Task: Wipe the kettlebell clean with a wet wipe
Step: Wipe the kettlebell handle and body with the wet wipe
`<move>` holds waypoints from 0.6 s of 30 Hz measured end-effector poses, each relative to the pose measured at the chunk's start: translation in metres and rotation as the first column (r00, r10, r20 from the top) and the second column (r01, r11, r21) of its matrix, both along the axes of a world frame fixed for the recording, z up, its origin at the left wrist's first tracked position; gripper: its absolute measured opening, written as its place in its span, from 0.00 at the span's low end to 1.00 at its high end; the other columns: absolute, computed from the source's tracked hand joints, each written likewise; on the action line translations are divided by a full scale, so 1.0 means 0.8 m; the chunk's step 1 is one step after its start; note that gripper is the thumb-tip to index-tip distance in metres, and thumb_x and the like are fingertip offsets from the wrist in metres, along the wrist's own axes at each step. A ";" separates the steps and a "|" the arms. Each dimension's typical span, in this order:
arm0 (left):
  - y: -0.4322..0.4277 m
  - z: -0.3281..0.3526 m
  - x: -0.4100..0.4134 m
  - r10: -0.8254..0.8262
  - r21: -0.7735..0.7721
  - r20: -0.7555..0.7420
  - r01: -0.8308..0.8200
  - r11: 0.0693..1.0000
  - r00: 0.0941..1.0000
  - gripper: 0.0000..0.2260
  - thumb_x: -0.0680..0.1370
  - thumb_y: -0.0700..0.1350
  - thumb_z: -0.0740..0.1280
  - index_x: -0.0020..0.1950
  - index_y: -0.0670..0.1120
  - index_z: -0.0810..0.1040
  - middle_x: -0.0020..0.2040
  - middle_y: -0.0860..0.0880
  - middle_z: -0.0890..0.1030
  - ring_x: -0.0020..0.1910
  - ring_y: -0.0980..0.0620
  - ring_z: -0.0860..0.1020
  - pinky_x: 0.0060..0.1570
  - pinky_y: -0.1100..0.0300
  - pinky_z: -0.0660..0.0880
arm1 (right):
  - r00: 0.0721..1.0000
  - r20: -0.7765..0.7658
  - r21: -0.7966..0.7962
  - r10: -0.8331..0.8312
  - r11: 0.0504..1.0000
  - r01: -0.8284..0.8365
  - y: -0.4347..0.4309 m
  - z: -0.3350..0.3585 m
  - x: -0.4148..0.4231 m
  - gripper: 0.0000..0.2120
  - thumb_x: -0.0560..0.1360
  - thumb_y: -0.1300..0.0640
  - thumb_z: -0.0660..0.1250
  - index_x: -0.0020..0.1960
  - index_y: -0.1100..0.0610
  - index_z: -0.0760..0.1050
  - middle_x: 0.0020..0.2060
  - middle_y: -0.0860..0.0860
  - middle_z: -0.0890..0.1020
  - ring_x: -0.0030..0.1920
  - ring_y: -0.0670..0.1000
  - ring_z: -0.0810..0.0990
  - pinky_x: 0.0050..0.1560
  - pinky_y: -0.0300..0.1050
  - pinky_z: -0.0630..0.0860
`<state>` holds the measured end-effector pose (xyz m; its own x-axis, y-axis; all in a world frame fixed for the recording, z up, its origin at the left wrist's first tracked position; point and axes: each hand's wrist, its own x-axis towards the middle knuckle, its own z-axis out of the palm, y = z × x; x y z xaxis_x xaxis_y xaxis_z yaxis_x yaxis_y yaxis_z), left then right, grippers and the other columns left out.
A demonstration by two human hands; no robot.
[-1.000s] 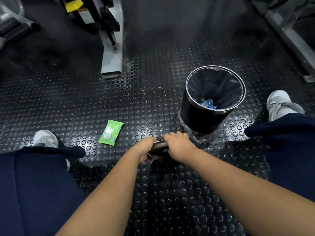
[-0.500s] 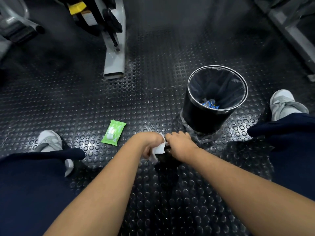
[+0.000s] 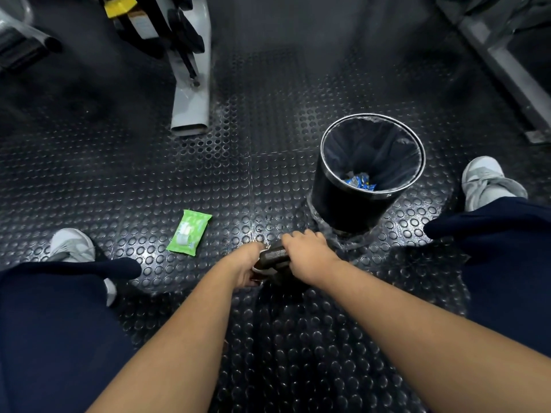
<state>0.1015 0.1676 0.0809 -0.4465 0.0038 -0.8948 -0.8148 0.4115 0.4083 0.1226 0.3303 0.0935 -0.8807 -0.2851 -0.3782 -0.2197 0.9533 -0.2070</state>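
Head view: right hand (image 3: 310,257) grips kettlebell (image 3: 274,256), left hand (image 3: 246,268) clutches wipe (image 3: 257,268); bin (image 3: 337,204) holds blue wrappers (image 3: 359,180).

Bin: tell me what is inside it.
The bin holds a dark liner and a few blue wrappers at the bottom. Its near wall covers the rest of the bottom, so anything else there cannot be seen.

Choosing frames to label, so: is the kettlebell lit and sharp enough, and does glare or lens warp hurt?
Head view: the kettlebell is dark and shadowed, mostly covered by the right hand gripping it and the left hand holding the wipe; head view shows glare on floor studs by the pack, bowed edges, dim soft corners.
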 end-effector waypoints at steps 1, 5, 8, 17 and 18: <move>0.001 0.004 0.000 -0.014 -0.006 -0.002 0.014 1.000 1.000 0.14 0.84 0.46 0.53 0.52 0.47 0.78 0.38 0.43 0.84 0.30 0.49 0.80 0.35 0.58 0.71 | 1.000 -0.001 -0.002 0.000 1.000 0.000 0.000 0.000 0.000 0.16 0.76 0.61 0.65 0.62 0.53 0.70 0.60 0.53 0.78 0.62 0.57 0.74 0.66 0.57 0.67; 0.004 0.021 -0.001 -0.094 -0.034 0.001 0.094 0.995 0.996 0.16 0.84 0.47 0.51 0.47 0.44 0.77 0.37 0.41 0.83 0.32 0.46 0.79 0.33 0.60 0.71 | 1.000 -0.001 0.009 0.009 1.000 -0.009 -0.001 0.000 0.001 0.16 0.76 0.60 0.65 0.63 0.54 0.70 0.60 0.53 0.78 0.62 0.58 0.74 0.66 0.57 0.67; 0.001 0.024 -0.007 -0.212 -0.059 -0.009 0.211 0.976 0.977 0.18 0.79 0.51 0.53 0.51 0.42 0.78 0.42 0.38 0.84 0.34 0.44 0.80 0.37 0.58 0.72 | 1.000 -0.003 0.015 0.015 1.000 -0.015 -0.001 -0.002 0.000 0.16 0.76 0.61 0.65 0.64 0.54 0.70 0.61 0.53 0.78 0.62 0.58 0.74 0.65 0.56 0.68; 0.041 0.078 -0.014 -0.694 -0.352 -0.015 0.645 0.678 0.720 0.21 0.87 0.45 0.52 0.74 0.35 0.70 0.50 0.43 0.79 0.53 0.44 0.72 0.54 0.54 0.66 | 1.000 0.022 -0.008 0.013 1.000 -0.013 0.000 -0.002 0.001 0.15 0.78 0.54 0.64 0.64 0.54 0.71 0.61 0.53 0.78 0.62 0.59 0.74 0.63 0.55 0.68; 0.044 0.076 -0.009 -0.712 -0.351 0.027 0.673 0.651 0.702 0.21 0.85 0.42 0.53 0.73 0.31 0.69 0.53 0.36 0.81 0.53 0.40 0.76 0.53 0.52 0.68 | 1.000 0.019 -0.012 0.013 1.000 -0.012 0.000 -0.003 0.001 0.15 0.78 0.54 0.65 0.64 0.54 0.71 0.60 0.53 0.78 0.62 0.59 0.74 0.63 0.55 0.68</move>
